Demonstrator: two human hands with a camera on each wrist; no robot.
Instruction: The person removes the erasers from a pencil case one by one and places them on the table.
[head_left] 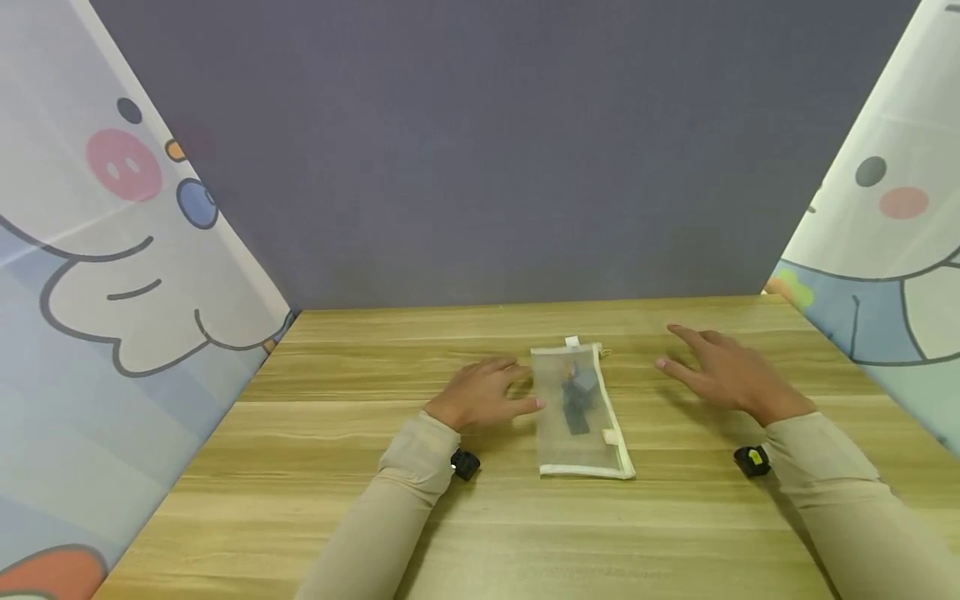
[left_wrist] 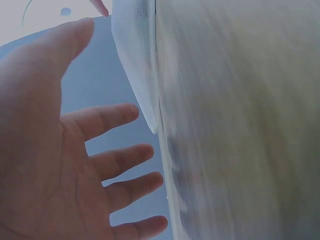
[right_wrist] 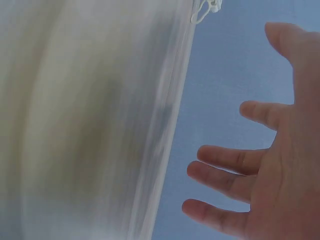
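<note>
A translucent mesh zipper pouch (head_left: 555, 442) with pale edging lies flat on the wooden table, dark items (head_left: 577, 404) showing dimly through it; their kind is too blurred to tell. My left hand (head_left: 483, 393) hovers at the pouch's left edge, thumb reaching toward it and fingers spread, holding nothing. In the left wrist view the pouch (left_wrist: 135, 55) rises past the loose fingers (left_wrist: 125, 160). Off to the right of the pouch, my right hand (head_left: 723, 375) is held above the table with fingers apart and nothing in it. The right wrist view shows its spread fingers (right_wrist: 225, 180) too.
The wooden table (head_left: 337, 500) ends at a dark grey panel (head_left: 487, 158) at the back. Cloths with cartoon prints hang at the left (head_left: 67, 292) and right (head_left: 862, 250). A small white zipper pull with a cord loop (right_wrist: 212, 6) sits at the pouch's far right corner.
</note>
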